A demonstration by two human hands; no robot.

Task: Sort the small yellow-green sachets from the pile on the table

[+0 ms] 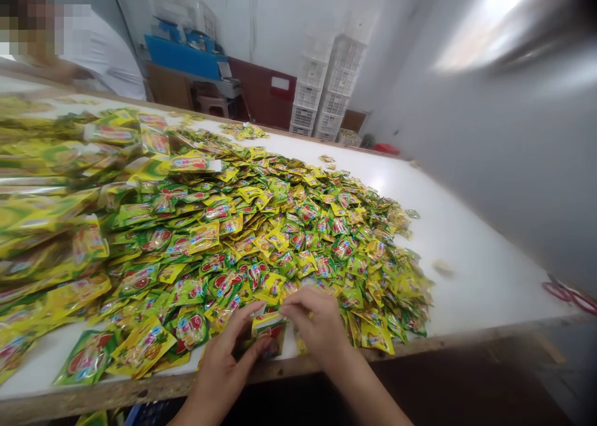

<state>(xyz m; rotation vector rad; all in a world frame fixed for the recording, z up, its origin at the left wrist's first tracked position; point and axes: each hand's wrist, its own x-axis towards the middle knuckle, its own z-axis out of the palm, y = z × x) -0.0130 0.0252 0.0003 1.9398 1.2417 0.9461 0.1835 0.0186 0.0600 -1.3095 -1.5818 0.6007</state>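
Observation:
Near the front edge of the table, my left hand is closed around a small green-and-yellow packet with a red fruit picture, thumb in front and fingers behind. My right hand is pinched at the packet's top right corner, its fingertips touching the upper edge. A pale strip shows along that top edge. Whether the packet's top is open I cannot tell. All around and beyond both hands spreads a large heap of small fruit-print sachets, some green with watermelon, some yellow with pineapple.
Larger yellow packs pile up on the left, blurred. Red-handled scissors lie at the right table edge. A person in a white top is at the far left. White crates stand stacked by the wall beyond the white table.

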